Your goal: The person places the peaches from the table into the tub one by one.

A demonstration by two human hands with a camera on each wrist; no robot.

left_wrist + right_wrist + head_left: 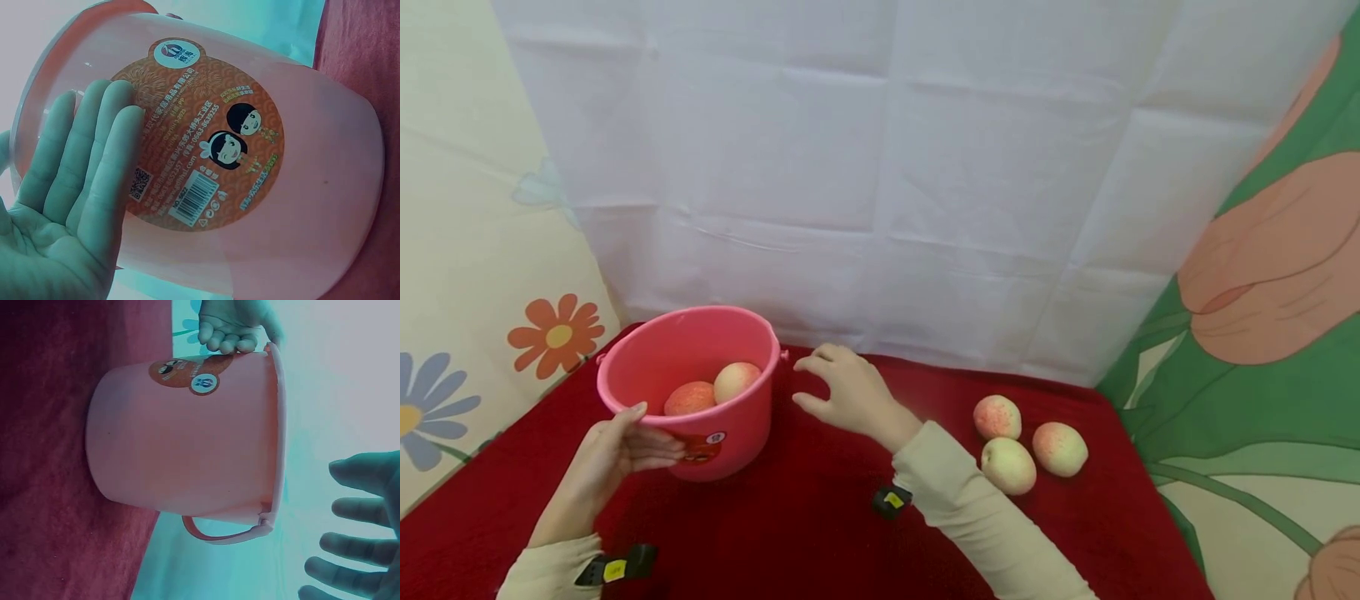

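Observation:
A pink bucket stands at the left of the red cloth, two peaches lying inside it. My left hand holds the near left rim, thumb over the edge and fingers along the outside wall. In the left wrist view those fingers lie beside the round orange label. Just right of the bucket, my right hand is in the air with its fingers spread and nothing in them. The right wrist view shows this hand beyond the rim, apart from the bucket.
Three more peaches sit close together on the right part of the red cloth. The bucket's handle hangs down on its far side. A white sheet hangs behind, with flower-patterned cloth at both sides.

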